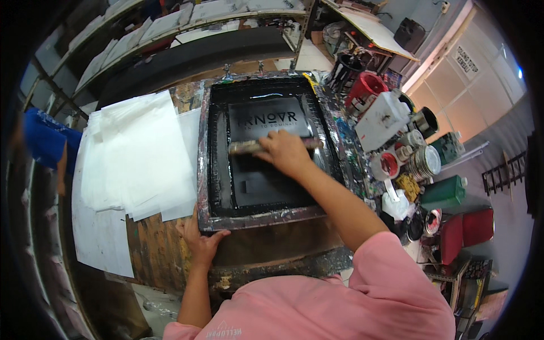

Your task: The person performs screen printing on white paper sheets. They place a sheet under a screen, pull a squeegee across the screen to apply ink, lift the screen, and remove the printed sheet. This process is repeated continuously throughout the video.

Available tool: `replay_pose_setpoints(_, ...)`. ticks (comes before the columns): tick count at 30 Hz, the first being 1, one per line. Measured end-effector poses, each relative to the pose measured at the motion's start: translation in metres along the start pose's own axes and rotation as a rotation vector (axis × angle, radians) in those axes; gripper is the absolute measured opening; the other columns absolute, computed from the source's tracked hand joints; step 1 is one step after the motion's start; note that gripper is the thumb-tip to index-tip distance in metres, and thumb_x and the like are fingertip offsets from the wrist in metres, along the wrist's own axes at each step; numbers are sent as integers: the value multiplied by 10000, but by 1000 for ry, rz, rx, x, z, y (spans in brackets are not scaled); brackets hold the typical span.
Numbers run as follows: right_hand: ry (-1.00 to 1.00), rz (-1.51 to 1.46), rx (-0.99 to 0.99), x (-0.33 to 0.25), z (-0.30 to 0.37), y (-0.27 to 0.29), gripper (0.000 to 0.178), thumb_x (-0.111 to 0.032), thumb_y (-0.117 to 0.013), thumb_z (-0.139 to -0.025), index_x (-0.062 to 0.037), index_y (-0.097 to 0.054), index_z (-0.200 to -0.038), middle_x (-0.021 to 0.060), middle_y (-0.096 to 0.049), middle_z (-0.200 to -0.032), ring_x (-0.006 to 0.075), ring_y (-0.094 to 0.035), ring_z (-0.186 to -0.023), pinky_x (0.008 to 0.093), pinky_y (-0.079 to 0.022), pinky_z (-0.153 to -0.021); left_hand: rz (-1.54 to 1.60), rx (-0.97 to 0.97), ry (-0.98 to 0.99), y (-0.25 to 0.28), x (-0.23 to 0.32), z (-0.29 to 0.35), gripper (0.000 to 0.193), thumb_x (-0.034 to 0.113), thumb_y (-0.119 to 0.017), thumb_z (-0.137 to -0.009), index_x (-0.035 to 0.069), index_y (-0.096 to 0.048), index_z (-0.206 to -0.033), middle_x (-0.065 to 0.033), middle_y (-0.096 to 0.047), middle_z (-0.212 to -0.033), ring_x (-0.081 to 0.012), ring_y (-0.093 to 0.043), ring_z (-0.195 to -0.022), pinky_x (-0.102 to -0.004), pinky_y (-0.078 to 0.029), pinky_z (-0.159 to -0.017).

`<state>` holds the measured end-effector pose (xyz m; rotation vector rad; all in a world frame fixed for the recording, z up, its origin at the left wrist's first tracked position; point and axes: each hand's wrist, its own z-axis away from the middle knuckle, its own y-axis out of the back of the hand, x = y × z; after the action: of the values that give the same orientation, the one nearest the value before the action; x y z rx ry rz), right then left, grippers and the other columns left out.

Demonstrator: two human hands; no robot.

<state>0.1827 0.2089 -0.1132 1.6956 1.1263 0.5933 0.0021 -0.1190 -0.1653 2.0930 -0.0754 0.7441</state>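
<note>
A screen printing frame (266,220) lies on the stained wooden table, its mesh smeared with black ink and dark lettering showing in the upper part. Across the middle of the mesh rests a wooden-handled squeegee (243,148). My right hand (285,152) is closed over its handle from above. At the frame's near left corner, my left hand (199,237) grips the edge, thumb along the near side and fingers up the left side. Left of the frame sits a loose stack of white sheets (139,156), some overlapping unevenly.
Ink pots, a red bucket (367,89), a white jerrycan (382,122) and a green bottle (445,191) crowd the right side. Behind stand racks (192,25) with white sheets. A person in blue (48,139) is at far left. A red chair (467,232) stands at right.
</note>
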Motion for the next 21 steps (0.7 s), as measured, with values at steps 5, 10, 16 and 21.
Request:
replay_pose_setpoints(5, -69, -65, -183, -80, 81, 78, 373, -433, -753, -959, -87, -652, -1057, 111, -657, -988, 338, -691, -910, 468, -591, -730, 114, 27, 66, 3, 21, -5, 1080, 499, -1003, -680, -14, -589, -1535, -98, -712, -1110, -278, -575, -1089, -457, -373, -1097)
replay_pose_setpoints(10, 38, -25, -60, -100, 44, 180, 364, -390, -724, -966, -47, -626, -1035, 146, -631, -975, 363, -633, -906, 481, -530, -864, 701, 208, 227, 28, 78, -55, 937, 274, -980, -821, -49, -522, -1572, -144, -643, -1437, -249, -573, -1320, -393, -438, -1148)
replay_pose_setpoints(16, 121, 192, 487, -68, -69, 236, 349, -391, -642, -974, -60, -645, -865, 160, -687, -799, 354, -680, -818, 501, -449, -902, 902, 570, -268, 25, 77, -185, 876, 400, -685, -1100, 8, -206, -1721, -62, -576, -1146, -157, -553, -1021, -340, -487, -953)
replay_pose_setpoints(21, 71, 149, 424, -63, -115, 264, 393, -415, -655, -959, -38, -717, -866, 193, -694, -785, 391, -687, -800, 512, -477, -814, 443, 19, 38, -83, 20, -259, 440, 202, -714, -1068, 108, -642, -1492, -97, -669, -1133, -228, -651, -988, -386, -524, -901)
